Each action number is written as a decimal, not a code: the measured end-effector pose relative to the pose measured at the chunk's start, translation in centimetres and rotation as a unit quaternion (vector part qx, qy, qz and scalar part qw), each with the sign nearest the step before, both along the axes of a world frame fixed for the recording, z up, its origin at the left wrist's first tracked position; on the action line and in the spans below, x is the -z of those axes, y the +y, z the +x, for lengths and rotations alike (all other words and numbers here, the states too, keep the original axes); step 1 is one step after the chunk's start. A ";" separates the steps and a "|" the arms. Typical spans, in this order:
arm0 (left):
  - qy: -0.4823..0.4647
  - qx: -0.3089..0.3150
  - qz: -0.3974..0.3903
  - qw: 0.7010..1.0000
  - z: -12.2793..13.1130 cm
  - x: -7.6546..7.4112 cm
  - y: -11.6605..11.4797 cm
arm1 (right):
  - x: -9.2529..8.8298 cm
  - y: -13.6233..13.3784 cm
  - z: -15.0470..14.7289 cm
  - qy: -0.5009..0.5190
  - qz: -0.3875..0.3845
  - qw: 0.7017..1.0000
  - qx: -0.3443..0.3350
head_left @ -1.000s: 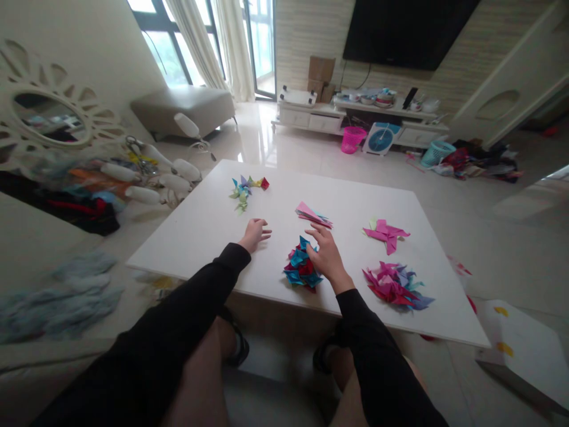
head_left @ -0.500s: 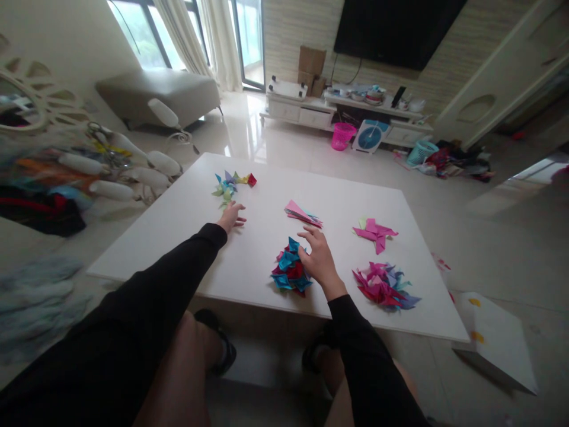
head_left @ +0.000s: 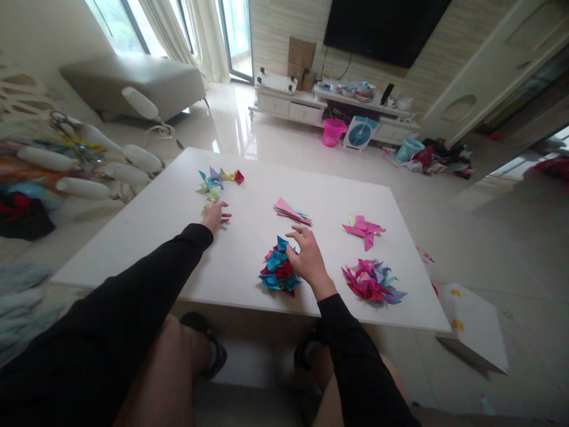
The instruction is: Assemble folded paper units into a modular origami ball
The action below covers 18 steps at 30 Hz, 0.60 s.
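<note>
On the white table [head_left: 155, 237], my left hand [head_left: 216, 216] is beside a loose curved row of folded paper pieces [head_left: 213, 185] in green, blue, purple, yellow and red. Its fingers are apart and I see nothing in them. My right hand [head_left: 309, 258] hangs over the right side of a pile of blue and red folded paper pieces [head_left: 279, 267]; its fingers are spread and loosely curled. Whether the thumb touches the pile I cannot tell. Just beyond the right hand lies a stack of folded pink and light blue paper strips [head_left: 291, 212].
To the right on the table are a pink pinwheel-shaped paper fold [head_left: 365, 230] and a heap of pink and purple folded pieces [head_left: 371, 280]. A white lamp with several arms [head_left: 128, 169] stands by the left edge. A white box [head_left: 475, 326] is on the floor at right.
My view has turned slightly, so the whole scene sits further left. Both hands keep nearly the same place over the table, and the paper pieces look unmoved.
</note>
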<state>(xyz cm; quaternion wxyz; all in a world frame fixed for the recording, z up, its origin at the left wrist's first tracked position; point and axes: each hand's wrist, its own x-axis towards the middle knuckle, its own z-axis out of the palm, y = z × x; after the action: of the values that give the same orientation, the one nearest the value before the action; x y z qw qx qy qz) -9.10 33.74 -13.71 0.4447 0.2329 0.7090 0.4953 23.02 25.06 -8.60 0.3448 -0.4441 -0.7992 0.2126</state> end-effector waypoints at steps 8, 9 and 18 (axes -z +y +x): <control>0.150 0.121 0.184 0.964 5.2 -3.6 -3.6 | -0.5 -0.3 0.5 0.004 0.009 1.000 0.017; 0.144 0.134 0.209 0.958 6.2 -4.3 -4.5 | -0.5 -0.3 0.6 0.010 0.006 1.000 0.027; 0.041 0.208 0.293 0.932 14.0 -7.3 -12.4 | 0.8 0.4 0.7 0.267 -0.226 0.931 0.103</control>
<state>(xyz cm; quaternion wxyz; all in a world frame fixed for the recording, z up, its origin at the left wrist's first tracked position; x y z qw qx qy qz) 4.85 21.38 -6.36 0.4198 0.5154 0.4857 0.5676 23.75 25.47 -9.38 0.4557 -0.5173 -0.5583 0.4614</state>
